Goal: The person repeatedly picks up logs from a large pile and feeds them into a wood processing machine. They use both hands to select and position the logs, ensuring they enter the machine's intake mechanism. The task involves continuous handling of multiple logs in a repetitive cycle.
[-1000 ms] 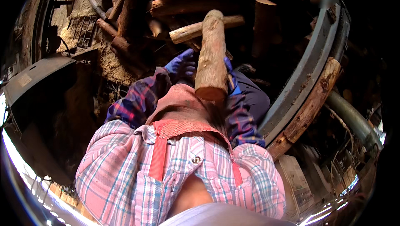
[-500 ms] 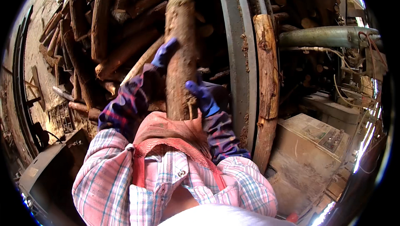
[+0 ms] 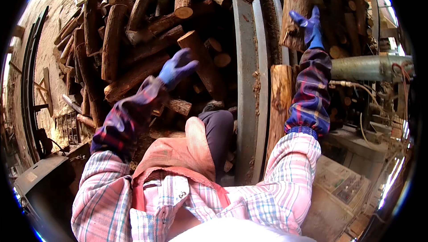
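Note:
My right hand (image 3: pixel 310 27) in a blue glove is stretched far forward, thumb and fingers spread, against or just over the right side of a thick bark-covered log (image 3: pixel 295 14). That log lies lengthwise on the metal trough at the far right; its far end is out of view. Closer to me in the same line lies a paler, partly stripped log (image 3: pixel 281 95). My left hand (image 3: pixel 177 69), also gloved in blue, hangs in the air with parted fingers and holds nothing. Below it is the log pile, with a cut log (image 3: pixel 201 63) close beside the hand.
A heap of logs (image 3: pixel 133 63) fills the far left and middle. A long grey steel beam (image 3: pixel 249 86) runs away from me beside the trough. To the right are a thick metal cylinder (image 3: pixel 361 68), hoses and a dusty control box (image 3: pixel 341 184). A dark metal box (image 3: pixel 40 175) stands at left.
The log held upright between both hands has gone to the trough at the far right. My right hand went with it; my left hand has come off it and is apart, over the pile.

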{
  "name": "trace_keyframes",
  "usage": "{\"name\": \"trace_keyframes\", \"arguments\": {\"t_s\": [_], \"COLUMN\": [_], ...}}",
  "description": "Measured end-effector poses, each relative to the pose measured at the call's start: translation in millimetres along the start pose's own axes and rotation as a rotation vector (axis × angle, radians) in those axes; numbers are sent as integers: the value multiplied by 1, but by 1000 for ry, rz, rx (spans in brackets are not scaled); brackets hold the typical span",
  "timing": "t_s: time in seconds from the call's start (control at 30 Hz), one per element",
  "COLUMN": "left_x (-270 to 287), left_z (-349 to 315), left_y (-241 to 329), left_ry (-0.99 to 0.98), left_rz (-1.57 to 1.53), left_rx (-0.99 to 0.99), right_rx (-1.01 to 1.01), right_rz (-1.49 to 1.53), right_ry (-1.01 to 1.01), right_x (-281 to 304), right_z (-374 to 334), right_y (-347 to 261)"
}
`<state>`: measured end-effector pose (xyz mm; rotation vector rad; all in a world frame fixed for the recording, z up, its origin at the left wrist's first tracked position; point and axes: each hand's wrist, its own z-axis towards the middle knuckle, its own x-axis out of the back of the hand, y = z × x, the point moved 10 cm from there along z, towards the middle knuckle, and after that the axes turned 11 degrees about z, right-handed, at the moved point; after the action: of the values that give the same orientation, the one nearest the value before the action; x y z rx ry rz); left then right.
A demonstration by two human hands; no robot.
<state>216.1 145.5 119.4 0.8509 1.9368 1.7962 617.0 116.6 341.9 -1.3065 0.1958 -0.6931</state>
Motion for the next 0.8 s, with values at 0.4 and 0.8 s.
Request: {"name": "trace_keyframes", "arguments": {"t_s": [0.4,0.8], "left_x": [103,63], "left_z": [-192,-299], "left_y": [-235,-308], "left_ry": [164,-48], "left_rz": [472,277], "left_rx": [653,1052], "right_rx": [-336,-67], "right_rz": [-161,-1335], "right_ry": [-121,-198], "right_x": [49,-29], "right_z": [-83,-121], "right_y": [171,87]}}
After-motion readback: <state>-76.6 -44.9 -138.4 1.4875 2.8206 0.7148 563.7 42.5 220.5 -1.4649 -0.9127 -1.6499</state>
